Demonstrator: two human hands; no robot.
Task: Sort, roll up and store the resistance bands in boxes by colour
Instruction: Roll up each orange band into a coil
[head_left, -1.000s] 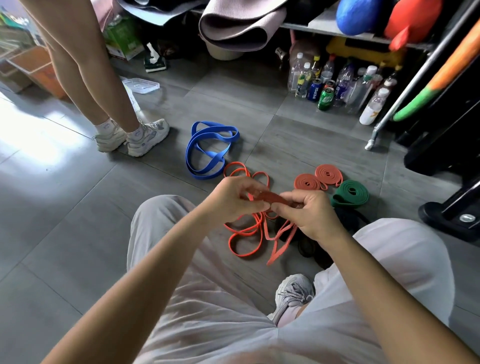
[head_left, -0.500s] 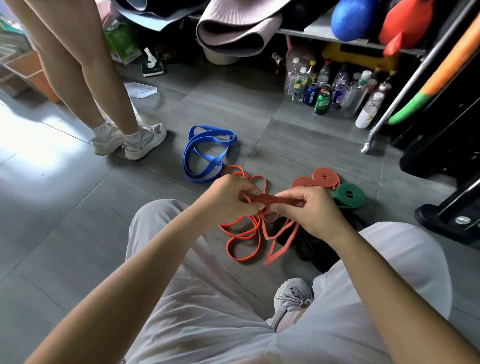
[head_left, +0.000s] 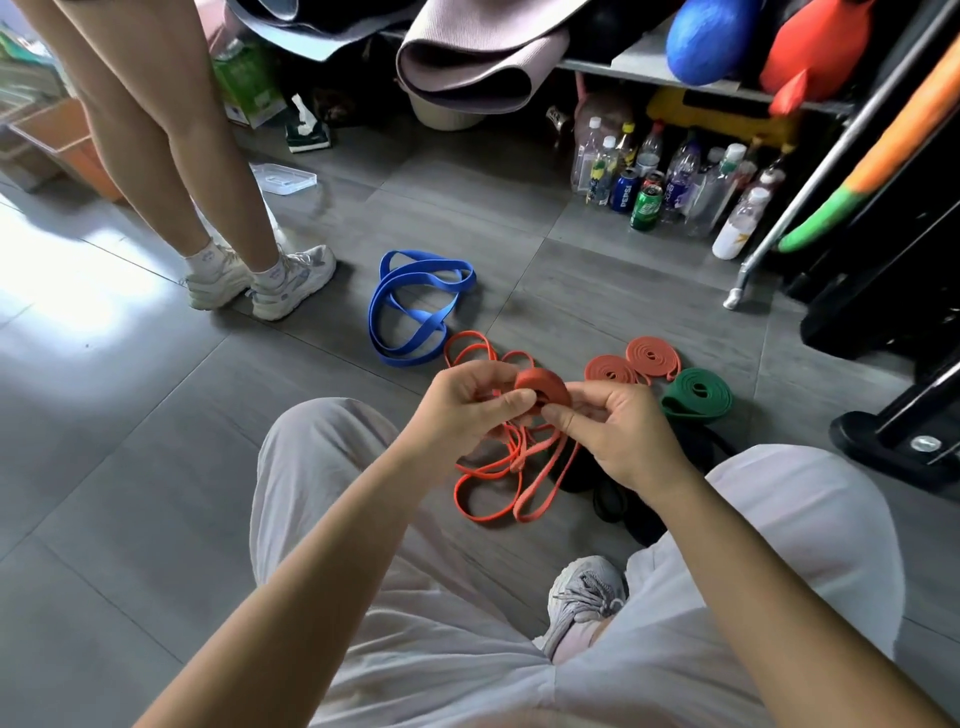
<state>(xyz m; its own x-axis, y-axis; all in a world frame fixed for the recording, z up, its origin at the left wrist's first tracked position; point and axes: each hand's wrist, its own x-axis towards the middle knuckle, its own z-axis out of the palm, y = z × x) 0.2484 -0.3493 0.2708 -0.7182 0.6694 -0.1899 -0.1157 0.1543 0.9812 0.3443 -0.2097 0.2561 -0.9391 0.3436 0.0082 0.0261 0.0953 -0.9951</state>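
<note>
The left hand (head_left: 467, 402) and right hand (head_left: 618, 431) both pinch the orange resistance band (head_left: 543, 389), a flat strip a second ago, now partly coiled: rolling under way, tail loose.

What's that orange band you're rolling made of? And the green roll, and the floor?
Orange band: looks like rubber or latex, matte; it curls tight between the left hand and right hand while its free end flops in soft loops. Green roll: probably the same rubber, matte, wound in flat layers. Floor: likely grey tile, smooth, slightly shiny; straight joints and glare show.
</note>
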